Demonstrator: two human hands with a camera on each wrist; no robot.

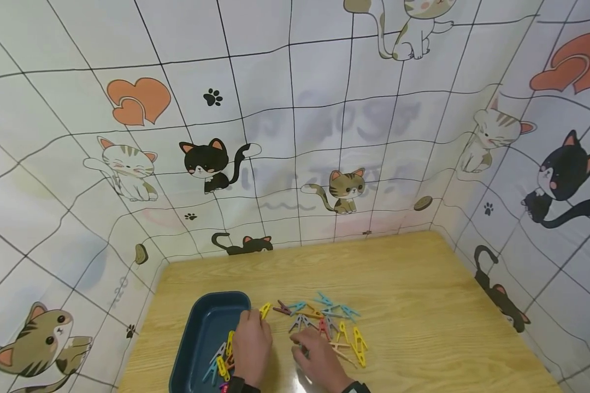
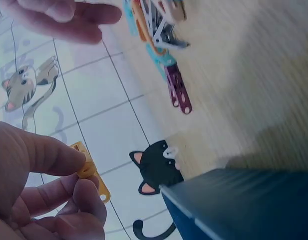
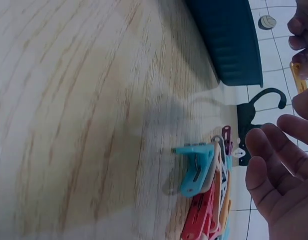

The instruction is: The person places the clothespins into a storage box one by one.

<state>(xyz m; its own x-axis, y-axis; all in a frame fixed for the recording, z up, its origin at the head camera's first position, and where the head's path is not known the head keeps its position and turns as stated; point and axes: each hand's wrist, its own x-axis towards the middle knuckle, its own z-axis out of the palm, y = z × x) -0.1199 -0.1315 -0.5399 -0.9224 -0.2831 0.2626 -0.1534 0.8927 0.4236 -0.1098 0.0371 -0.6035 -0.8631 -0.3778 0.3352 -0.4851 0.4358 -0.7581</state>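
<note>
Between thumb and fingertips, my left hand [image 1: 253, 344] pinches a yellow clothespin [image 2: 101, 187], raised at the right rim of a dark blue tray [image 1: 210, 296]. My right hand [image 1: 318, 357] hovers at the near left side of a loose pile of clothespins, its fingers slightly bent and nothing held. That pile mixes a red clothespin [image 1: 323, 328], a large yellow clothespin [image 1: 359, 347], a blue clothespin [image 3: 197, 167], a dark purple clothespin [image 2: 178, 90] and several others. Inside the tray lie several clothespins, among them a yellow one [image 1: 222, 368]; my left hand hides part of them.
The wooden table [image 1: 423, 305] extends right of the pile and behind it. Hanging sheets with a cat print [image 1: 346, 188] close off the back and both sides. Along the table's left side stands the tray with its raised walls.
</note>
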